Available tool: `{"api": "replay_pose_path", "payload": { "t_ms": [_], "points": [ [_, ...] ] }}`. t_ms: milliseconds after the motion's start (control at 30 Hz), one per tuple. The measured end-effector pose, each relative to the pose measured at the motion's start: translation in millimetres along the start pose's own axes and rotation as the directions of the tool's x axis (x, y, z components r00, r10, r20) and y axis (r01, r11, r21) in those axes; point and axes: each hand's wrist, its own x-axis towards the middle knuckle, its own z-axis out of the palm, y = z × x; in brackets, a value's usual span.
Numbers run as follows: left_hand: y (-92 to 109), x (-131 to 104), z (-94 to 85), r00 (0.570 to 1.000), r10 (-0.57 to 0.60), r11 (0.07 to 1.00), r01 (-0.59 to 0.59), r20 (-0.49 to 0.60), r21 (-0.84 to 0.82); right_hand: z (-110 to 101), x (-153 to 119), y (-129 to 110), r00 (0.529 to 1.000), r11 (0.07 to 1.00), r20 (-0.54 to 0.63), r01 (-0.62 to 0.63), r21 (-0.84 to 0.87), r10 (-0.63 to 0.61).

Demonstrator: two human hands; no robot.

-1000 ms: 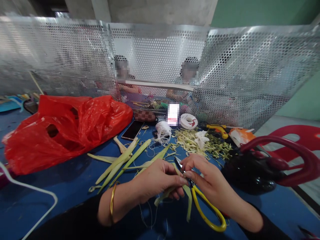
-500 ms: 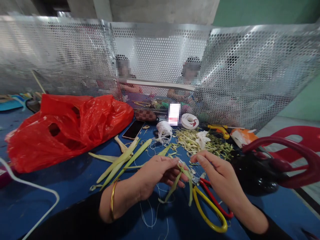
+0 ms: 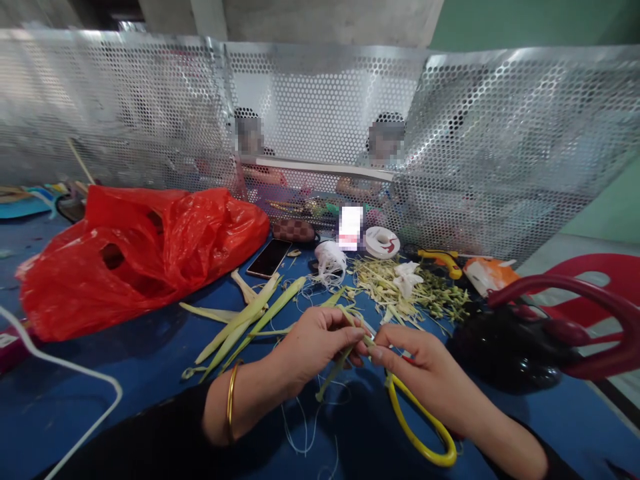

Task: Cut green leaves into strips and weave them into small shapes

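Note:
My left hand point(image 3: 320, 343), with a gold bangle at its wrist, pinches a narrow green leaf strip point(image 3: 330, 381) that hangs below the fingers. My right hand point(image 3: 417, 360) has its thumb and forefinger closed on the strip's right side, close to the left fingertips. Under the right hand lie scissors point(image 3: 420, 437) with yellow and red handles, their blades mostly hidden. Several long pale green leaves point(image 3: 240, 327) lie left of my hands. Thin white thread point(image 3: 305, 440) trails on the blue table below them.
Behind are a red plastic bag point(image 3: 145, 260), a dark phone point(image 3: 269, 259), a thread bundle point(image 3: 330, 261), a white spool point(image 3: 381, 242) and plant scraps point(image 3: 385, 287). A black kettle point(image 3: 510, 347) stands right. Two people sit beyond the perforated metal screen point(image 3: 320, 100).
My right hand has moved left and down to my left hand and closed on the leaf strip. It now covers more of the scissors.

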Motion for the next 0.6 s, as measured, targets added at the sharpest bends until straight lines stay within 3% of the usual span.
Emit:
{"api": "replay_pose_path", "payload": {
  "t_ms": [133, 233, 367, 433, 500, 600],
  "points": [
    [3.1, -3.1, 0.9, 0.999, -0.016, 0.998, 0.019, 0.051, -0.066, -0.3, -0.7, 1.1, 1.000, 0.999, 0.006, -0.028, -0.029, 0.028],
    [2.2, -4.0, 1.0, 0.998, -0.039, 0.996, 0.044, 0.057, -0.082, -1.7, -2.0, 4.6, 0.990, 0.996, -0.109, -0.090, -0.002, 0.090],
    [-0.8, -5.2, 1.9, 0.990, -0.066, 0.997, 0.062, 0.122, 0.042, -3.4, -0.5, 7.7, 0.963, 0.996, -0.255, -0.087, -0.001, 0.084],
    [-1.7, -6.8, 4.1, 0.980, -0.098, 0.990, 0.079, 0.174, 0.116, -1.2, 1.3, 7.0, 0.976, 0.999, -0.212, -0.041, 0.029, 0.046],
    [-2.6, -8.7, 7.1, 0.969, -0.140, 0.976, 0.101, 0.204, 0.191, 3.4, 2.8, 4.9, 0.994, 0.994, -0.099, -0.028, 0.109, 0.039],
    [-4.7, -10.4, 11.2, 0.955, -0.184, 0.954, 0.116, 0.232, 0.277, 11.8, 3.0, 0.7, 0.992, 0.940, 0.060, -0.127, 0.317, 0.114]
  ]
}}
